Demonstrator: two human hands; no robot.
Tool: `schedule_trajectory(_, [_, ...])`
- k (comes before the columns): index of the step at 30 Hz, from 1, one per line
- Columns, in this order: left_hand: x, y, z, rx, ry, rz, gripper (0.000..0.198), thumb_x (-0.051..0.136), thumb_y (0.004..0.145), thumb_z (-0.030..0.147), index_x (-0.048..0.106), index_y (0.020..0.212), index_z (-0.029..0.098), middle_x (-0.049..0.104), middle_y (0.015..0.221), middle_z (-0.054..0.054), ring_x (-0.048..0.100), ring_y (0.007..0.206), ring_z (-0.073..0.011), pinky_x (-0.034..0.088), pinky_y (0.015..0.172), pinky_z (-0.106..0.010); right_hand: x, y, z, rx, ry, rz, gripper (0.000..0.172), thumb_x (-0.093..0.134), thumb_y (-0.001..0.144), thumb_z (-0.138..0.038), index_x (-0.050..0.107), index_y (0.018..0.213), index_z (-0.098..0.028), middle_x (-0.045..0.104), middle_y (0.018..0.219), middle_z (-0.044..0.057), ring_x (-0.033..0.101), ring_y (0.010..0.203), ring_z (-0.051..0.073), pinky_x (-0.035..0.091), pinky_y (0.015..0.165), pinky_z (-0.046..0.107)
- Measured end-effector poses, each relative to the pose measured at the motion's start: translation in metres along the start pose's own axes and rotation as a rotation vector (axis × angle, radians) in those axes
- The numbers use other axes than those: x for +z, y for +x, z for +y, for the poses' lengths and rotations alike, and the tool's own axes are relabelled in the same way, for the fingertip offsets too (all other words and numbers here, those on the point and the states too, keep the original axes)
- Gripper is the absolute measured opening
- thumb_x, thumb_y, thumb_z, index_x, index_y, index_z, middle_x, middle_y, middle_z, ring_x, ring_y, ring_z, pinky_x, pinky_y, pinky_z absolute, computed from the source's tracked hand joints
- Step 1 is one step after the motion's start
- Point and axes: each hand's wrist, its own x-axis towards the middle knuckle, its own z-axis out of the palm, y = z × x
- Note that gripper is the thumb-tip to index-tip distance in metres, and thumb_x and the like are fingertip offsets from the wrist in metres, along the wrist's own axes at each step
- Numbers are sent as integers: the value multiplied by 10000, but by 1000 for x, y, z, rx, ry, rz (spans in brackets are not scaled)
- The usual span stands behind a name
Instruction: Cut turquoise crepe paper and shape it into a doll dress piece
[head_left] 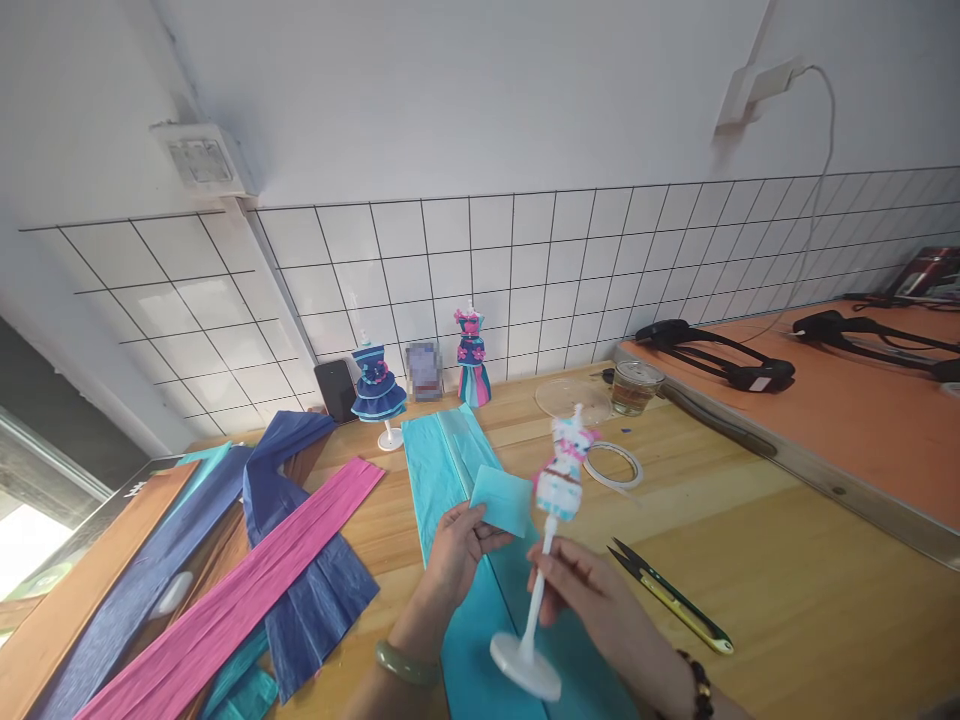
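Between the thumb and fingers of my left hand [463,540] is a small light-turquoise paper piece [504,500]. My right hand [581,585] is closed round the white stem of a miniature dress form [561,485], tilted a little, with its round base hanging below. White, pink and turquoise trim covers the form's body, which is beside the paper piece's right edge. Under both hands lies a long turquoise crepe paper sheet [442,460]. Thread snips [671,597] with yellow-green and black handles rest on the table to the right of my right hand.
Crepe paper strips in pink [247,590], blue [315,600] and orange-brown cover the left side. Two dressed forms, one blue [379,385] and one striped [472,360], stand by the tiled wall. A tape roll [636,470], a glass of liquid [635,390] and black headsets [712,355] are at right.
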Motion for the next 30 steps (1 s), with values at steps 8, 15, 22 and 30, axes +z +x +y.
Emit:
schedule_trajectory(8, [-4, 1, -2, -2, 29, -39, 185, 647, 722, 264, 641, 767, 85, 696, 772, -115, 652, 727, -226, 518, 693, -367, -146, 36, 14, -228, -743, 478, 295, 370, 844, -451, 528, 790, -207, 638, 724, 58, 607, 707, 211, 445, 662, 303])
schedule_trajectory(15, [-4, 2, -3, 19, 64, -29, 181, 642, 727, 280, 648, 746, 101, 687, 740, -94, 644, 719, -218, 514, 698, -365, -220, 40, 38, -137, -949, 673, 233, 404, 816, -415, 469, 700, -224, 637, 713, 88, 587, 668, 247, 390, 624, 332])
schedule_trajectory(22, [-1, 1, -1, 29, 121, 2, 192, 660, 705, 306, 665, 747, 118, 679, 729, -71, 631, 711, -203, 507, 688, -336, -221, 37, 46, -124, -926, 649, 251, 369, 840, -433, 500, 801, -223, 656, 776, 109, 610, 737, 251, 401, 667, 321])
schedule_trajectory(30, [-2, 2, -2, 51, 172, 7, 195, 675, 692, 306, 662, 738, 117, 653, 681, -55, 602, 656, -175, 504, 674, -325, -218, 35, 53, -111, -837, 630, 337, 364, 835, -459, 528, 952, -189, 672, 752, 92, 633, 717, 247, 454, 671, 339])
